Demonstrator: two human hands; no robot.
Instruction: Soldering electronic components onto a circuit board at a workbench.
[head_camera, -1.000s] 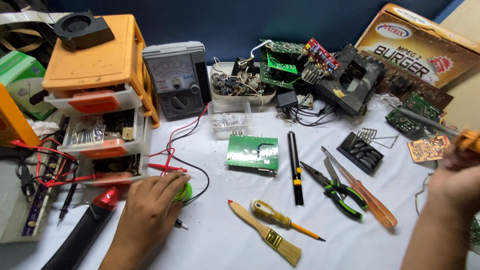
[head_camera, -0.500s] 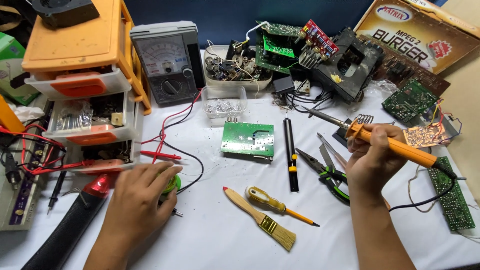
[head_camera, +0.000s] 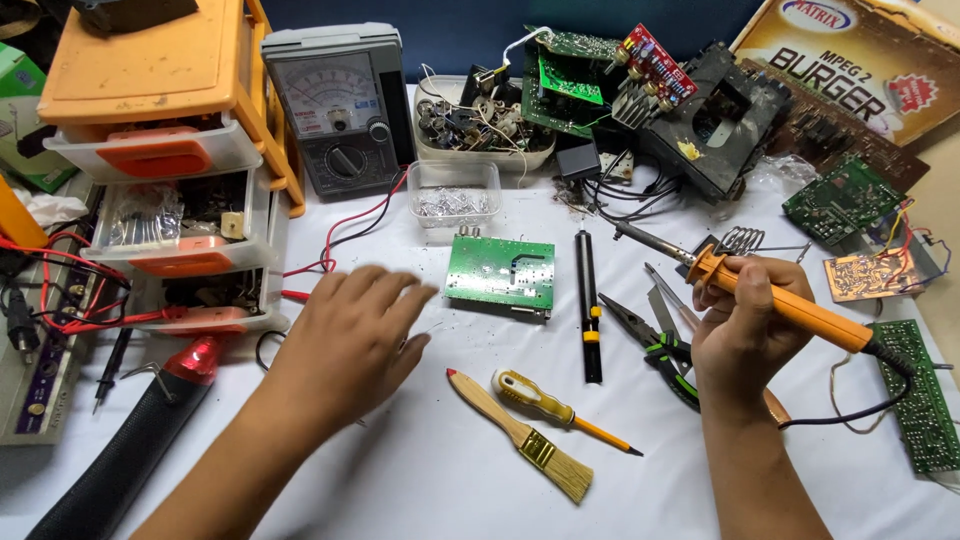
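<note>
My right hand (head_camera: 742, 330) grips an orange-handled soldering iron (head_camera: 790, 302), its metal tip pointing up-left above the table. My left hand (head_camera: 352, 335) hovers palm-down with fingers spread, holding nothing, just left of a green circuit board (head_camera: 500, 272) lying flat on the white table (head_camera: 420, 470). A black desoldering pump (head_camera: 588, 305) lies to the right of that board. Green-handled pliers (head_camera: 650, 335) lie under my right hand.
An orange drawer cabinet (head_camera: 160, 120) and an analog multimeter (head_camera: 335, 105) stand at the back left, with red and black leads (head_camera: 340, 235). A small brush (head_camera: 520, 435) and yellow screwdriver (head_camera: 555, 408) lie in front. Scrap boards (head_camera: 850, 195) and a cardboard box (head_camera: 850, 70) fill the right.
My left hand rose from the green object near the drawers and moved right toward the circuit board. My right hand brought the soldering iron in and now holds it steady.
</note>
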